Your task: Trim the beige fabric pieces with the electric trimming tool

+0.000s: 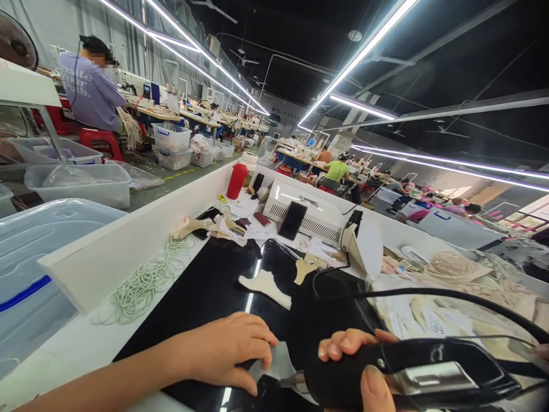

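Observation:
My right hand (369,366) is wrapped round a black corded power tool (416,366), with its metal nozzle (295,383) pointing left. My left hand (240,349) rests on the glossy black work surface (180,309), fingers bent and thumb apart. Beneath its fingertips lies a thin pale grey piece (283,357), partly hidden. The tool's tip is close to my left thumb; whether it touches the piece I cannot tell. Farther back lie a white cut piece (268,288) and a beige cut piece (306,266).
The tool's black cable (446,294) arcs across the right side. Pale green cord (141,292) lies heaped at left. Behind are a phone (293,220), a white vented box (309,209) and a red cup (237,181). Plastic-wrapped pieces (441,312) fill the right. A person (88,91) sits at far left.

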Available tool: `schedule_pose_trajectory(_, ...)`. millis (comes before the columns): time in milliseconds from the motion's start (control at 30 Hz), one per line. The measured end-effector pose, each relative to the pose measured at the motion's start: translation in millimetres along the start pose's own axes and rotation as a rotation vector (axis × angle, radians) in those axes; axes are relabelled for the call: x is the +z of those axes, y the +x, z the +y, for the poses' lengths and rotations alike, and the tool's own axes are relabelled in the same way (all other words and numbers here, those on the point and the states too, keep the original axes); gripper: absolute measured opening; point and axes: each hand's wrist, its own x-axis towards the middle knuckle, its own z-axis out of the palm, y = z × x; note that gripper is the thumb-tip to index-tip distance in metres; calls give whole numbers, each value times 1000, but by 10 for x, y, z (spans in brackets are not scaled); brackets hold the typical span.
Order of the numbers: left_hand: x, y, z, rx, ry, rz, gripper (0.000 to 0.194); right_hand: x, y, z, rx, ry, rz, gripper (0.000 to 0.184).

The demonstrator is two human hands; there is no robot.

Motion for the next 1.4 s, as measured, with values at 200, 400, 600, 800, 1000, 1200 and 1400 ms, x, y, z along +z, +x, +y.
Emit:
schedule_pose_trajectory(200,-256,-63,-3,-9,209,-37,6,-208,136,-9,-42,-32,30,36)
schedule_pose_trajectory(400,-310,-47,-27,-59,490,151,35,-167,83,-19,-25,-26,27,36)
schedule_pose_trajectory(600,-63,24,178,-208,357,75,18,-111,90,134,-94,-61,4,30)
schedule_pose_trajectory(800,15,20,196,-126,335,13,22,-42,133,208,-97,-80,13,30)
schedule_pose_trajectory(1000,23,40,213,-84,249,16,25,-155,75,210,-100,-74,-1,29)
schedule_pose_trajectory(1200,59,130,327,-158,96,-70,61,-234,19,214,-77,-99,-13,29)
schedule_pose_trajectory(1400,43,169,318,-225,88,-203,64,-199,46,193,-129,-65,-16,29)
